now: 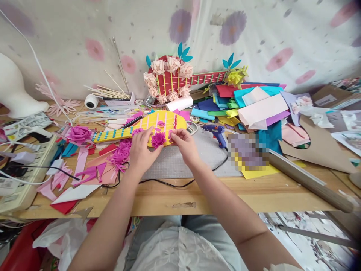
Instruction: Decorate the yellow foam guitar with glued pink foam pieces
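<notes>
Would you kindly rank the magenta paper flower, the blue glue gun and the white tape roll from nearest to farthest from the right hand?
1. Magenta paper flower, just left of the right hand.
2. Blue glue gun, to its right.
3. White tape roll, far left, at the back.

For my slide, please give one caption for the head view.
Two hands, left and right, press a magenta paper flower onto a yellow paper guitar.

A pixelated patch (248, 150) hides whatever lies beside the glue gun (216, 132) — unreadable. The white foam head (14, 88) is cut off at the left edge — top unseen.
</notes>
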Demonstrator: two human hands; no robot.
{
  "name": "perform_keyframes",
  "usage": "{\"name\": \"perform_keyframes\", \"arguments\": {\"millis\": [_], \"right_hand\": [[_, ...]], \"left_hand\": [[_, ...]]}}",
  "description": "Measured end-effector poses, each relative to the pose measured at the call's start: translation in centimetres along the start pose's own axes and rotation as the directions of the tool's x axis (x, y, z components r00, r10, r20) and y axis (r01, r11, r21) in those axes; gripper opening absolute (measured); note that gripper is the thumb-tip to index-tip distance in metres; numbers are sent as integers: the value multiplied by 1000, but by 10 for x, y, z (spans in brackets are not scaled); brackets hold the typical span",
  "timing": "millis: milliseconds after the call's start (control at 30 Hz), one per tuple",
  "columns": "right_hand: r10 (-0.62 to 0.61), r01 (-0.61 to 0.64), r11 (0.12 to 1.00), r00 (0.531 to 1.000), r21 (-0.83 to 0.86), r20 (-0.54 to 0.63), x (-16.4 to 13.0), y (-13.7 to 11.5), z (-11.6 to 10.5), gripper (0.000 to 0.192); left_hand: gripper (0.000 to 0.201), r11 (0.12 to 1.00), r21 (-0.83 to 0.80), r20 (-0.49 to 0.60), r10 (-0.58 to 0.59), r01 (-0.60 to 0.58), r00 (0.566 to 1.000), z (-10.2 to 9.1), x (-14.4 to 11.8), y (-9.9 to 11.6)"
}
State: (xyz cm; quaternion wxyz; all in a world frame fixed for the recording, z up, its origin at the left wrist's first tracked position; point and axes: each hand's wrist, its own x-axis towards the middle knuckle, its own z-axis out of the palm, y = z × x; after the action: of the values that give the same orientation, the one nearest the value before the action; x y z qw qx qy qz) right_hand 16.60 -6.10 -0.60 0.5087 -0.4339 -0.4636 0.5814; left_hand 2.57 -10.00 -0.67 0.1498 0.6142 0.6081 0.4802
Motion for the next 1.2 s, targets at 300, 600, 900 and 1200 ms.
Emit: {"name": "perform_keyframes", "arguments": {"millis": [300,600,900,1200], "right_hand": [[247,-200,944,956,-263,160,-1,11,-15,31],[260,-219,912,962,-347,78,3,20,1,39],[259,-227,874,966,-429,17,11,26,5,42],[267,-232,796,964,-559,-21,18,27,5,50]], "left_hand": [[77,870,274,393,288,-410,873,-7,35,-18],[65,940,146,504,198,-309,841,-13,54,-15],[55,920,203,567,169,-336,806,-17,55,-12],[54,919,182,557,198,-351,807,-15,55,-15]]}}
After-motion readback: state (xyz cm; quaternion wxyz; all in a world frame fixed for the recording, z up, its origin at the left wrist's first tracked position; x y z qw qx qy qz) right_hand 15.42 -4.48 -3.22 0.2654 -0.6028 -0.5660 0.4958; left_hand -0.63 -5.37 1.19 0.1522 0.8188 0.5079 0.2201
